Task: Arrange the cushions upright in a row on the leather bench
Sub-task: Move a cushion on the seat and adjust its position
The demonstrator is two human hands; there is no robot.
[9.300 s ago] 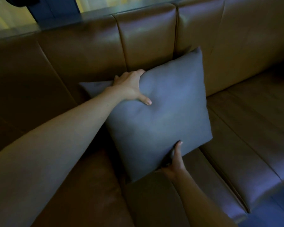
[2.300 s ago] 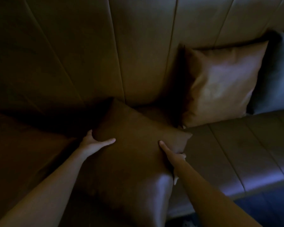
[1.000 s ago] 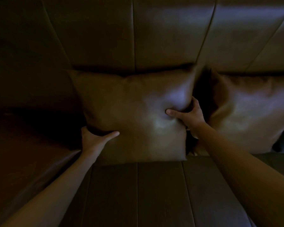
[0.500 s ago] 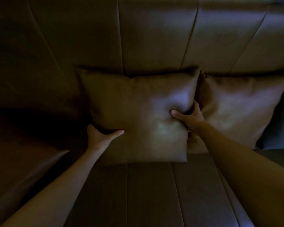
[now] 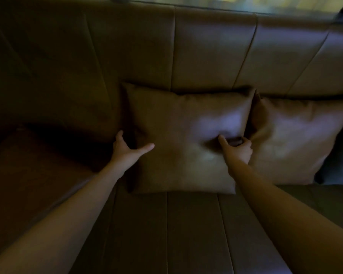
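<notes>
A brown leather cushion (image 5: 182, 135) stands upright against the backrest of the leather bench (image 5: 166, 234), in the middle of the head view. My left hand (image 5: 127, 149) clasps its left edge, thumb on the front face. My right hand (image 5: 236, 149) pinches its right edge, thumb pressed into the front. A second brown cushion (image 5: 297, 139) stands upright right beside it, touching. A grey-blue cushion (image 5: 341, 155) shows only as a sliver at the far right edge.
The bench backrest (image 5: 206, 52) rises behind the cushions, with a window ledge (image 5: 226, 4) along its top. To the left the bench turns a dark corner (image 5: 38, 155). The seat in front of the cushions lies between my forearms.
The cushion lay flat on the seat and now stands upright next to the second brown one. In the last half second my left hand slid up its left edge; the view tilted up.
</notes>
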